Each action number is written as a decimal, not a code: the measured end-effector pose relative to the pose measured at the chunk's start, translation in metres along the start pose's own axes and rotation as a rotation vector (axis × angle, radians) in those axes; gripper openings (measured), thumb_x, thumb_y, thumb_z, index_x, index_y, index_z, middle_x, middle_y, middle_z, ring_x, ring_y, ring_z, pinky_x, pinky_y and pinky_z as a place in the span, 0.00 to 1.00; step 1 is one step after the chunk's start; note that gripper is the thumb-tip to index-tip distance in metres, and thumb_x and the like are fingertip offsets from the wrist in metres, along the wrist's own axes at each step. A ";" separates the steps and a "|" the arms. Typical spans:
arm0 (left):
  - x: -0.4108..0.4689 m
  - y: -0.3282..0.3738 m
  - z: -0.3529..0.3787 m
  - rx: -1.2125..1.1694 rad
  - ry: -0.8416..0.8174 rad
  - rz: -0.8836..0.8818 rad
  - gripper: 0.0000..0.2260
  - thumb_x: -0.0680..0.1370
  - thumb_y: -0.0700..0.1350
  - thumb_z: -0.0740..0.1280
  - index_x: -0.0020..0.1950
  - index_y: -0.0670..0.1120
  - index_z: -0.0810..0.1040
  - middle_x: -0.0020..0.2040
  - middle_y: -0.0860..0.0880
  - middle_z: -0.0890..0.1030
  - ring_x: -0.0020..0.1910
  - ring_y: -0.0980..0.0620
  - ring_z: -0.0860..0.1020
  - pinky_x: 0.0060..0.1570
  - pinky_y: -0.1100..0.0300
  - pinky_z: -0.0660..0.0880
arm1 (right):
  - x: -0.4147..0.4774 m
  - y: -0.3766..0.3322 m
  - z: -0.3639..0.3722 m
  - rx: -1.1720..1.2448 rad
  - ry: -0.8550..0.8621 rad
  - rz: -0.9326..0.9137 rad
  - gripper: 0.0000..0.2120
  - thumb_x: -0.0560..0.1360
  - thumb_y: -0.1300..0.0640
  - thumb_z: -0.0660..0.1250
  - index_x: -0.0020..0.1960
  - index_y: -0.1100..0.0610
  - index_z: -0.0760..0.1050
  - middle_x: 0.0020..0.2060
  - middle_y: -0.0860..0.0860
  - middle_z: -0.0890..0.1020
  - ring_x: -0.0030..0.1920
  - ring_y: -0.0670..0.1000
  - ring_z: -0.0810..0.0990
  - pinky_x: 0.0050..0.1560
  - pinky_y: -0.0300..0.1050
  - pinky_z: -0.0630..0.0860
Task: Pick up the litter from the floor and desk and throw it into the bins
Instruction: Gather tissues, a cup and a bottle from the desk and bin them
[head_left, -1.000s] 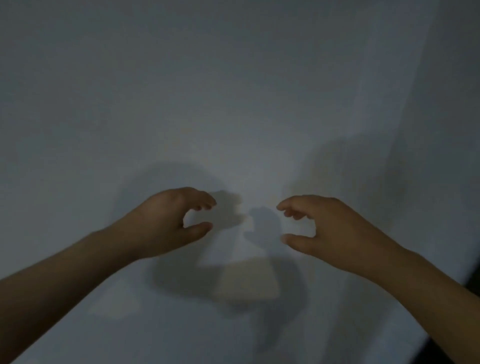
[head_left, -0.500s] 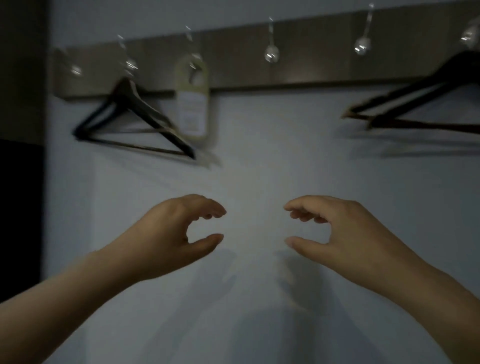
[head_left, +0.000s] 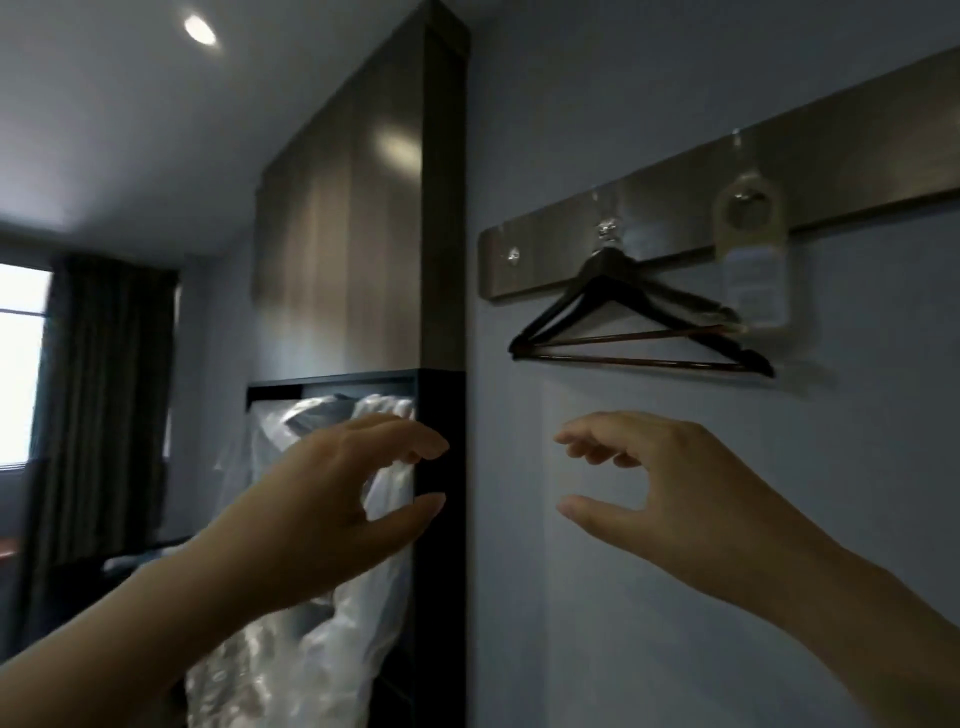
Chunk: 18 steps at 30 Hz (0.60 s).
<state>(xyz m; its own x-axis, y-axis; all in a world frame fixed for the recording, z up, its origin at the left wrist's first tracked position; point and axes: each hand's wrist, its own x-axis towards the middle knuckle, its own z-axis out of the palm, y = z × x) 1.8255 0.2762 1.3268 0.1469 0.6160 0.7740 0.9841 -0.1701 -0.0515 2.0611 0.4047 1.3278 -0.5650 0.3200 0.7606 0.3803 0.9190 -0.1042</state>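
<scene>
No litter and no bin shows in the head view. My left hand (head_left: 332, 499) is raised in front of me, fingers loosely curved with a gap to the thumb, holding nothing. My right hand (head_left: 670, 488) is raised beside it in the same pose, also empty, in front of a pale wall (head_left: 675, 649). The two hands are about a hand's width apart and touch nothing.
A wooden hook rail (head_left: 649, 228) on the wall carries dark hangers (head_left: 623, 332) and a door tag (head_left: 753, 260). Left of the wall stands a dark open wardrobe (head_left: 441, 467) with plastic-covered clothes (head_left: 322, 649). Curtains (head_left: 109, 395) and a bright window (head_left: 21, 364) lie far left.
The view has swung up and to the left, from bare wall to the hook rail, then to the wardrobe and window. Both hands keep the same raised, empty pose.
</scene>
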 end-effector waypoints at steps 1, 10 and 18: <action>-0.008 -0.012 -0.008 0.029 -0.012 -0.025 0.19 0.71 0.65 0.62 0.59 0.61 0.76 0.54 0.65 0.78 0.54 0.69 0.75 0.50 0.72 0.74 | 0.009 -0.009 0.014 0.024 -0.014 -0.033 0.21 0.70 0.41 0.68 0.63 0.38 0.71 0.53 0.33 0.76 0.56 0.32 0.71 0.57 0.32 0.72; -0.055 -0.094 -0.051 0.226 -0.008 -0.246 0.21 0.69 0.67 0.60 0.59 0.62 0.74 0.53 0.65 0.77 0.54 0.67 0.76 0.53 0.65 0.76 | 0.091 -0.061 0.120 0.266 -0.055 -0.301 0.21 0.69 0.45 0.73 0.61 0.43 0.75 0.53 0.36 0.77 0.55 0.37 0.75 0.56 0.36 0.73; -0.055 -0.151 -0.037 0.386 -0.057 -0.398 0.18 0.70 0.61 0.62 0.59 0.62 0.71 0.51 0.70 0.72 0.53 0.72 0.73 0.52 0.75 0.72 | 0.165 -0.051 0.212 0.431 -0.064 -0.457 0.27 0.65 0.34 0.63 0.62 0.41 0.73 0.54 0.35 0.77 0.54 0.34 0.75 0.53 0.32 0.73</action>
<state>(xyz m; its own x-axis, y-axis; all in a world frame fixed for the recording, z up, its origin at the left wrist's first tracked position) 1.6652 0.2395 1.3154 -0.2491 0.6176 0.7460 0.9284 0.3715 0.0024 1.7937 0.4592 1.3229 -0.6486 -0.1257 0.7507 -0.2315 0.9721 -0.0373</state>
